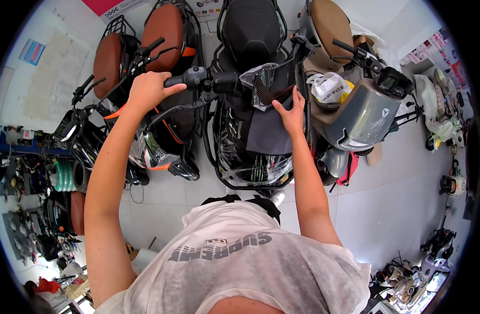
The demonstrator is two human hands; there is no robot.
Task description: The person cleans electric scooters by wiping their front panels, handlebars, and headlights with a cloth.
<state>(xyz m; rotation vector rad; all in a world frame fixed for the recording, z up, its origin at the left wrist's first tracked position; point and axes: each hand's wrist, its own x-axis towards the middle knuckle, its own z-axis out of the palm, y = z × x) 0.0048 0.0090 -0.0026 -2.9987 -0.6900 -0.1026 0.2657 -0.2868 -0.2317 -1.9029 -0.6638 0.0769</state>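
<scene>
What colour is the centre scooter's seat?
The seat is black; it shows best in the head view.

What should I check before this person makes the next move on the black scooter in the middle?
1. Left hand on the handlebar grip: ok, it holds the grip's outer end.
2. Right hand at the dark panel: ok, it is at the panel's upper part.
3. Panel firmly fastened: cannot tell, no fixings can be made out.
4. Clear wrapping off the scooter's front: not ok, it still covers part of it.
5. White bag away from the right hand: ok, it sits apart, on the grey scooter.
</scene>
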